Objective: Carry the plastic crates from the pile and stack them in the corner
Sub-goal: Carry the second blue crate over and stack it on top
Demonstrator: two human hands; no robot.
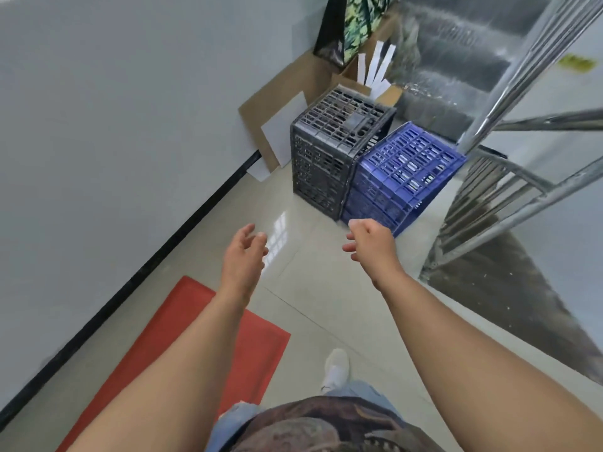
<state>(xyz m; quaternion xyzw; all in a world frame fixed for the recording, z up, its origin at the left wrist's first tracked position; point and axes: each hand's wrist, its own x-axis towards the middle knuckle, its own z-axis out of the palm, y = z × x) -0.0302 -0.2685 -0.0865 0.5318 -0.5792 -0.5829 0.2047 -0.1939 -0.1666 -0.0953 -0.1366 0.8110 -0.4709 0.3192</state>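
A tall stack of black plastic crates (332,148) stands upside down on the tiled floor ahead. Touching its right side is a lower blue crate stack (401,172), also bottom up. Both my arms reach forward toward them. My left hand (243,256) hovers over the floor, short of the black stack, fingers apart and empty. My right hand (370,241) is just in front of the blue stack's near corner, fingers loosely curled, holding nothing.
A grey wall with a black skirting (182,230) runs along the left. Cardboard sheets (277,125) and boxes lean behind the crates. A metal stair railing (509,177) and stairs are on the right. A red mat (202,340) lies by my feet.
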